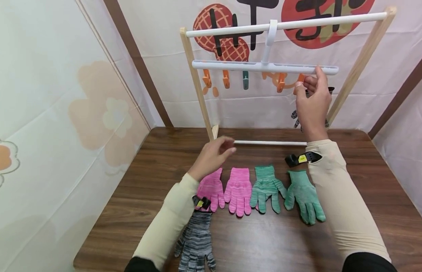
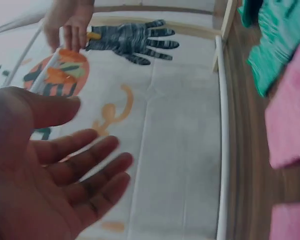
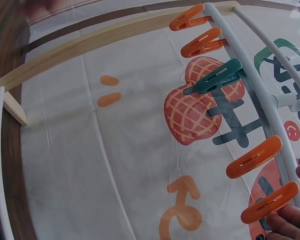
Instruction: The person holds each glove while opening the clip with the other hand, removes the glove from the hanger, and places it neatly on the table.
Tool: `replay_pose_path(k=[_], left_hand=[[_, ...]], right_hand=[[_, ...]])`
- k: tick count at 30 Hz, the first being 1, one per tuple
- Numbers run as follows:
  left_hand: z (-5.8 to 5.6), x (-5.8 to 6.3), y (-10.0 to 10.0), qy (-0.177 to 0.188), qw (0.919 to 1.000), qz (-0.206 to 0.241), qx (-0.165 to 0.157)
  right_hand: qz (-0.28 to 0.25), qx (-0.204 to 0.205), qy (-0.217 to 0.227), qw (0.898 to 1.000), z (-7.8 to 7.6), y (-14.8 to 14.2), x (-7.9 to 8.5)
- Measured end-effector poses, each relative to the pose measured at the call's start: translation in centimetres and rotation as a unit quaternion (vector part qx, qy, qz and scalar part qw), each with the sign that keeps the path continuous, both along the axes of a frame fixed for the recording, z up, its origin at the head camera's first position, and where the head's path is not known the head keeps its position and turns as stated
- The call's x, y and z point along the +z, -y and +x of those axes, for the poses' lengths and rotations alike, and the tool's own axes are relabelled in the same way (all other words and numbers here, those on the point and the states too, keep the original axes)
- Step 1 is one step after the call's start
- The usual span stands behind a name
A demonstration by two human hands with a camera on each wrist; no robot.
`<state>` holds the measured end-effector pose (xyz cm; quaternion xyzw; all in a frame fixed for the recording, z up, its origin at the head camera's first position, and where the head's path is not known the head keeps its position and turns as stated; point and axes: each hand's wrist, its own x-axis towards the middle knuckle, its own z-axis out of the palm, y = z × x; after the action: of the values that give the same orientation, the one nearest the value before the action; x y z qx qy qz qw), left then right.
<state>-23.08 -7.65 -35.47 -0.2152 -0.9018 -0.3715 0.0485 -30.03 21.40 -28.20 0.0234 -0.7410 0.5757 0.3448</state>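
Note:
My right hand (image 1: 314, 100) is raised to the right end of a white hanger (image 1: 238, 67), its index finger on the bar. Its thumb and other fingers pinch the orange clip (image 3: 270, 202) there. From that end hangs a black-and-grey striped glove (image 2: 132, 40), mostly hidden behind the hand in the head view. My left hand (image 1: 212, 156) hovers above the table near the rack's left foot, fingers loosely bent and holding nothing. Below it lie pink gloves (image 1: 238, 190), green gloves (image 1: 266, 187) and another striped glove (image 1: 197, 241), partly under the left forearm.
A wooden rack with a white top rod (image 1: 228, 30) carries the hanger. Other orange clips (image 1: 226, 79) and a dark green clip (image 1: 246, 80) hang along the bar. A white lower rod (image 1: 270, 143) runs across the brown table (image 1: 142, 211). A printed cloth stands behind.

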Motion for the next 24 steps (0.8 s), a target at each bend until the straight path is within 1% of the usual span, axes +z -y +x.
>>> replay_pose_path(k=[3, 5, 9, 12, 16, 20, 24], left_hand=[[-2.1, 0.9, -2.3, -0.003, 0.9999, 0.014, -0.009], [-3.3, 1.4, -3.6, -0.004, 0.9997, 0.025, -0.007], [-5.0, 2.5, -5.9, -0.008, 0.999, 0.045, -0.005], [-6.1, 3.0, -7.7, -0.014, 0.9984, 0.055, -0.008], [-7.1, 3.6, -9.7, -0.023, 0.9983, 0.053, -0.01], [-7.5, 4.0, -11.1, -0.031, 0.9986, 0.041, -0.012], [-7.8, 4.0, -11.8, -0.028, 0.9991, 0.031, -0.009]], right_hand=[[-0.003, -0.001, 0.006, 1.0, 0.0, -0.1, 0.1], [-0.004, -0.001, 0.009, 1.0, 0.0, -0.1, 0.1], [0.002, -0.006, 0.008, 1.0, 0.1, -0.2, 0.3], [0.003, -0.01, 0.002, 1.0, 0.1, -0.5, 0.3], [0.008, -0.012, -0.001, 1.0, 0.1, -0.7, 0.3], [0.012, -0.013, 0.002, 1.0, 0.1, -0.9, 0.2], [0.012, -0.016, 0.002, 1.0, 0.2, -1.1, 0.2]])
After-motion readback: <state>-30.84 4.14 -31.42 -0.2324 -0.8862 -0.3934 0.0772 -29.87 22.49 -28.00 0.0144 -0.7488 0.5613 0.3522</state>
